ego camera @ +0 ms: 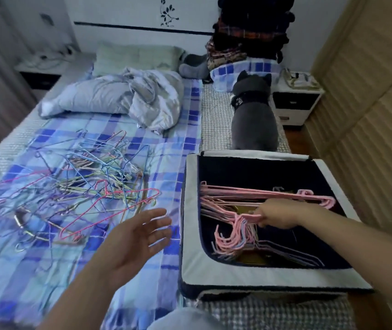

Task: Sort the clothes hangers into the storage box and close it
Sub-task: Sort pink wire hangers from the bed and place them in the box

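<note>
A tangled heap of thin coloured wire hangers [83, 184] lies on the blue checked bedsheet at the left. The storage box [214, 275], white-rimmed with a dark lining, stands open on the bed at the right. Inside it lies a stack of pink hangers [249, 196] with hooks pointing toward me. My right hand [277, 216] reaches into the box and grips that pink stack near the necks. My left hand [138, 236] hovers open, palm up, between the heap and the box, holding nothing.
A crumpled grey quilt [119, 96] and a pillow lie further up the bed. A grey plush cat [253, 115] sits just behind the box. Folded clothes are stacked by the headboard [249, 36]. A nightstand [295, 101] stands at the right, beside a padded wall.
</note>
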`<state>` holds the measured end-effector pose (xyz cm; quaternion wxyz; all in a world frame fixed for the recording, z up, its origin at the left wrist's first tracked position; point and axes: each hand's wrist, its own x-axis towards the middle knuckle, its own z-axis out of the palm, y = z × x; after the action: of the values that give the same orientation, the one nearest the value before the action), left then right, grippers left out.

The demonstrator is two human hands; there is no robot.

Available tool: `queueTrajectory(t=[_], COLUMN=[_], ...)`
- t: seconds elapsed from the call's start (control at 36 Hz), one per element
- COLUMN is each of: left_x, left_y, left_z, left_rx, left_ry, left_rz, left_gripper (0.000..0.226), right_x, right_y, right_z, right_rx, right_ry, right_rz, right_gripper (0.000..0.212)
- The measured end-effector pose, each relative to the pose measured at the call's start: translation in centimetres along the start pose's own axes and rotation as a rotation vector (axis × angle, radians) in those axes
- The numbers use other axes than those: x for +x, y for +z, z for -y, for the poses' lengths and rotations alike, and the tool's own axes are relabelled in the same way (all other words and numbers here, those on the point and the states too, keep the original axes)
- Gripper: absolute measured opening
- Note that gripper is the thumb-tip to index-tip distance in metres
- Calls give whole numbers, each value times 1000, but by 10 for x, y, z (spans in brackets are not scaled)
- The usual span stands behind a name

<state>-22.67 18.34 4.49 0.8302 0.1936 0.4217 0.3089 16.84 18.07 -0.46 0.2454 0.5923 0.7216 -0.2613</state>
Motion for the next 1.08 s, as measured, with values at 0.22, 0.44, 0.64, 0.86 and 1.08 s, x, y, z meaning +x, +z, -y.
queueTrajectory(t=[0.22, 0.44, 0.64, 0.86, 1.08], left_x=[-4, 14, 15, 12, 13], left_y=[10, 30, 20, 4, -20], left_z=[10, 31, 40, 41, 42], left_rx=[-5, 93, 96, 70, -17], left_ry=[85, 43, 54, 39, 4], left_rz=[-98, -62, -131, -225, -279], left_gripper=[26, 31, 33, 29, 31], right_x=[20, 27, 37, 48, 45], right_y=[-14, -6, 35, 56, -14], right_z=[-39, -66, -107, -143, -43], right_rx=[-61, -215, -193, -318, -193], right_ry=[-104, -120, -92, 400, 394], right_rz=[-47, -204, -231, -12, -239], right_gripper=[16, 10, 13, 61, 33])
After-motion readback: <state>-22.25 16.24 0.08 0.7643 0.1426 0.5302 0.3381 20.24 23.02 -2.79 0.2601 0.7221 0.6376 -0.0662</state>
